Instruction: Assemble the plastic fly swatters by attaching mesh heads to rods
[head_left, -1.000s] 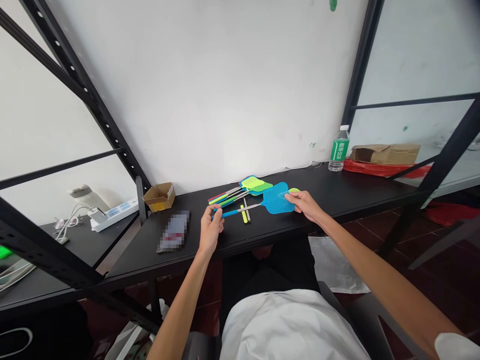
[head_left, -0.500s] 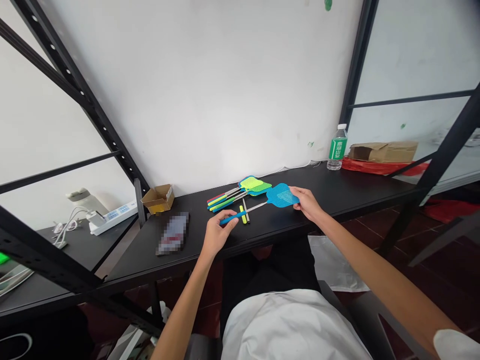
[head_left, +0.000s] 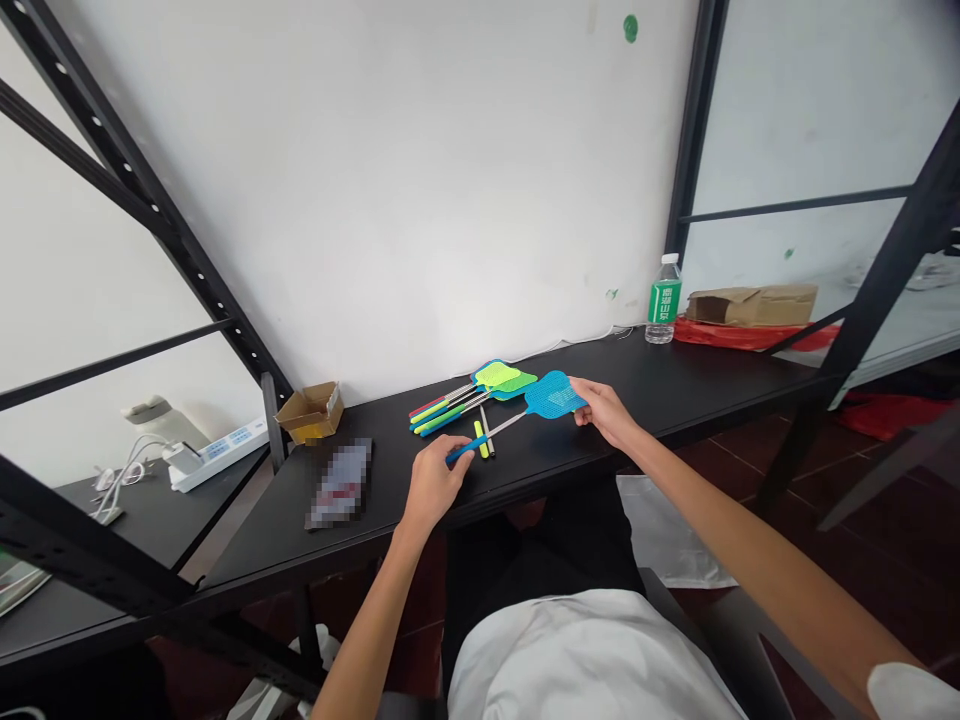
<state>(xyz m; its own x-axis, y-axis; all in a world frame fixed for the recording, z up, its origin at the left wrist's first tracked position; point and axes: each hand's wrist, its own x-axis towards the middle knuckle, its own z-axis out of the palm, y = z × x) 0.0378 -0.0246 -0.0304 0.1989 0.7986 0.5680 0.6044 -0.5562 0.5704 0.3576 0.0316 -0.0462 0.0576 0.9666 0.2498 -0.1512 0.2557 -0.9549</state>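
Note:
A blue fly swatter [head_left: 551,396] with a thin metal shaft is held between my two hands, above the front of the black desk. My left hand [head_left: 437,478] is closed round its blue handle. The fingers of my right hand [head_left: 602,410] pinch the far edge of its mesh head. Behind it lies a pile of several fly swatters [head_left: 499,376] in yellow, green, blue and red, their handles pointing left. Just beyond the held handle, a short yellow stick-like piece [head_left: 481,438] rests beside a slim pen-like stick [head_left: 489,430].
Left on the desk [head_left: 420,490] are a small open cardboard box [head_left: 309,414] and a pixelated flat item [head_left: 341,485]. A water bottle [head_left: 664,300] stands at the back right, near a larger carton [head_left: 750,305] on red plastic. A power strip [head_left: 221,455] lies far left.
Both hands keep their hold on the blue fly swatter. My left hand has slid slightly down the handle, and the view has shifted a little.

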